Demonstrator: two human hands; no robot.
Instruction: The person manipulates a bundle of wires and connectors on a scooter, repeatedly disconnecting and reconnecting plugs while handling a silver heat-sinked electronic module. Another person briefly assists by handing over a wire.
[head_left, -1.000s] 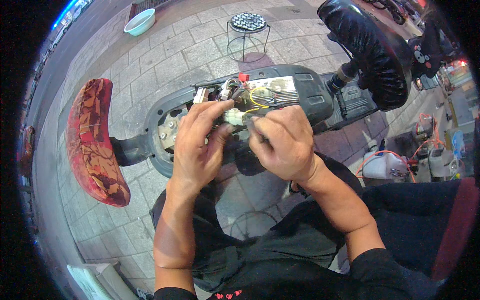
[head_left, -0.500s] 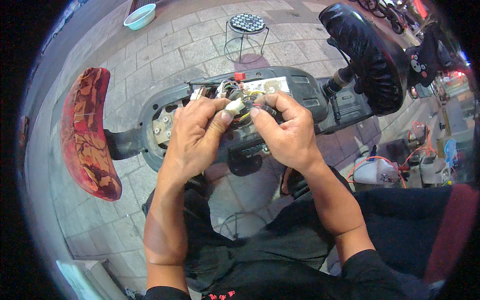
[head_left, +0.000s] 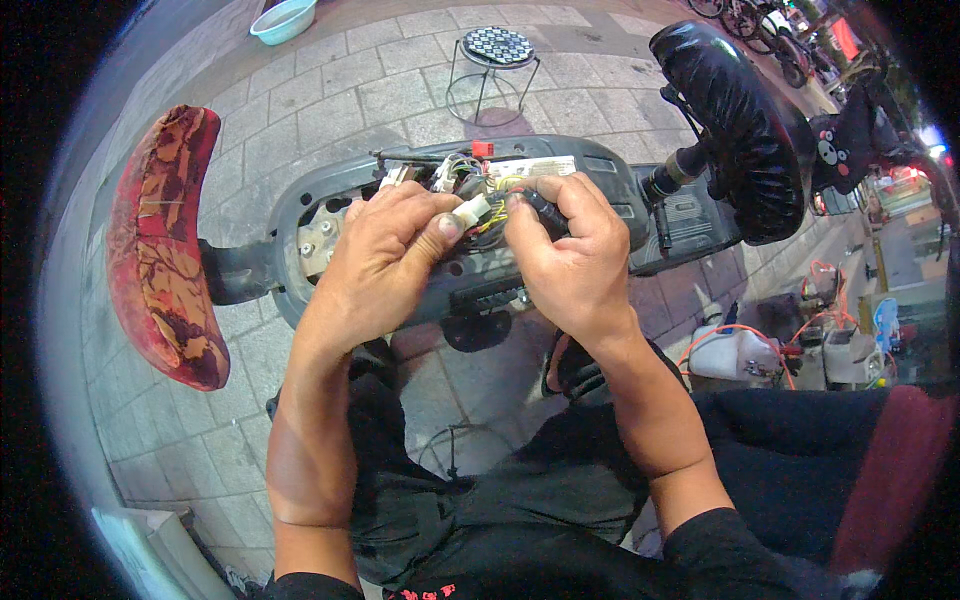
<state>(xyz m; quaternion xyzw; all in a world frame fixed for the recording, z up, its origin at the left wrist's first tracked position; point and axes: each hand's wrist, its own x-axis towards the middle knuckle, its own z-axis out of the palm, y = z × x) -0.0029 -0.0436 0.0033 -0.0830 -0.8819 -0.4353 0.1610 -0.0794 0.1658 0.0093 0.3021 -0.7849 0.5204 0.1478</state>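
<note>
A small electric scooter's deck [head_left: 607,182] lies open crosswise in front of me, showing a silver controller [head_left: 540,166], a small red part [head_left: 483,148] and tangled coloured wires [head_left: 497,213]. My left hand [head_left: 383,255] is closed on a white plastic connector [head_left: 470,212] at the middle of the opening. My right hand [head_left: 568,255] pinches a dark wire bundle [head_left: 532,206] just right of the connector, its thumb and forefinger close to the white piece. Whether the connector and bundle are joined I cannot tell.
A red patterned seat [head_left: 160,240] is at the left, a black padded seat [head_left: 730,130] at the right. Behind stand a checked stool [head_left: 498,45] and a blue basin [head_left: 283,22]. Containers with orange hose [head_left: 738,357] sit at the right; bikes [head_left: 760,40] are at the back.
My right hand has turned, showing thumb and forefinger around the dark wires. More of the white connector shows between my hands. The view has shifted slightly.
</note>
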